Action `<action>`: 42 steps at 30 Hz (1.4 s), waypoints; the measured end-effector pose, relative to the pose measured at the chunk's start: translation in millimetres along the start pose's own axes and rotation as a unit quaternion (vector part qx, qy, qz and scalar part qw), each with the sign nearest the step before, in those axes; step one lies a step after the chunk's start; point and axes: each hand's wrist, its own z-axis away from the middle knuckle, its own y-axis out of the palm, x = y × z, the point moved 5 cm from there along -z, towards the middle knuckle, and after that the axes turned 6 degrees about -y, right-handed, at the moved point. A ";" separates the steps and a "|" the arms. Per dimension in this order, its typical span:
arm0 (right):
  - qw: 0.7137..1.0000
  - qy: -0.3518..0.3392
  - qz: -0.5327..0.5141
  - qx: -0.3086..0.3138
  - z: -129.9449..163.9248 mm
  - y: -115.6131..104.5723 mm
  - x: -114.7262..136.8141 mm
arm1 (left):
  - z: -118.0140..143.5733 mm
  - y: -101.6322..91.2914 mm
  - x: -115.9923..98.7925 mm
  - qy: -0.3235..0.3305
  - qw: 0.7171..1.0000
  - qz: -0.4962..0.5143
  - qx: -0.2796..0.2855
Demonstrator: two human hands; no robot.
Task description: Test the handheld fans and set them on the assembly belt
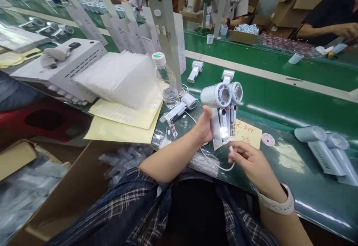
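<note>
Left hand grips two handheld fans upright above green desk; one base lit. Right hand fingers pinch white charging cable plug just below, not yet inserted. More fans lie right.

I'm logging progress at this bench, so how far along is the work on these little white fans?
Looks done: two white fans lie aside on the green belt, right of the hands. In hand: the left hand holds two fans upright, one lit at its base, while the right hand pinches a white cable plug just below them. Seemingly left: a fan by the water bottle and another farther back.
</note>
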 end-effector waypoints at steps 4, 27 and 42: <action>0.993 -0.008 -0.117 -0.016 3.1 15.9 10.2 | 0.4 0.3 -1.9 0.014 1.000 -0.011 0.016; 0.975 -0.109 -0.102 -0.165 12.0 30.2 20.4 | 8.1 8.6 -7.1 0.016 0.996 0.088 -0.008; 0.975 -0.096 -0.085 -0.182 15.4 25.6 3.5 | 9.9 8.3 -8.6 0.097 0.995 -0.015 -0.007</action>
